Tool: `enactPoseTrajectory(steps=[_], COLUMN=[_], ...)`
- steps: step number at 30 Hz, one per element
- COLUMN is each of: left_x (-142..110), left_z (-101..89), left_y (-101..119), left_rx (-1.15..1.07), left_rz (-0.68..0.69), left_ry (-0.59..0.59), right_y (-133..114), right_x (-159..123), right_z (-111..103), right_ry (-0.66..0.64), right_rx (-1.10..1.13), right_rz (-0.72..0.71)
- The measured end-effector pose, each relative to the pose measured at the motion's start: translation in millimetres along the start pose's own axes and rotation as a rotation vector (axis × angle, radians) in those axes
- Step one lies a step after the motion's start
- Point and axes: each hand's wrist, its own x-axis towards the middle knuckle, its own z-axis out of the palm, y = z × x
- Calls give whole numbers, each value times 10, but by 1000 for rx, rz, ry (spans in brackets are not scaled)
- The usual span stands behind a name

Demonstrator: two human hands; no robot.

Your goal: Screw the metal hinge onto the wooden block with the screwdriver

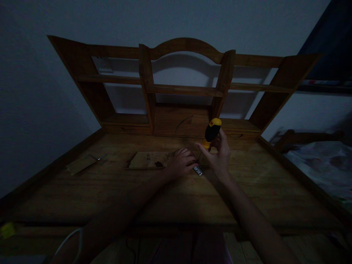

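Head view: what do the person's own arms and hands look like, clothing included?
The left hand and right hand wear no gloves, and no sleeves show on the left forearm or right forearm. A thin, pale loop shows by the left arm; whether worn is unclear. No watch is visible.

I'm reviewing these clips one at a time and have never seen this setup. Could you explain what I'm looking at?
There is no machine here: the bare hands belong to a person wearing a camera on their head. This single, dim picture looks forward and down.

The right hand holds a yellow-and-black-handled screwdriver, its thin shaft slanting down. The left hand is low over the brown wooden desk, beside a small silver metal piece with holes; shadow hides whether it grips it.

Further left lies a flat tan piece. A brown wooden shelf unit stands at the back.
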Motion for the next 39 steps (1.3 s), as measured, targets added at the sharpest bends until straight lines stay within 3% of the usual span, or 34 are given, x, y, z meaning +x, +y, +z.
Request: enactPoseTrajectory(steps=[8,15,23,33,39], left_x=[10,7,8,1,-20], left_z=[-42,21,30,45,61], left_y=[31,5,-3,-17,-50], left_rx=[11,-79,-88,-28,10], left_rz=[1,-39,-26,-49,-88], left_ry=[-18,-12,-3,-21,-74], right_y=[-29,-17,-112,-148,-110], right_x=[-20,-20,10,-15,-25], right_z=[-15,-16,-57,-62,-6], right_ry=[9,4,29,-92,-54], right_rx=[-73,-84,-156,29,-20], right_rz=[59,-48,-61,18,-14])
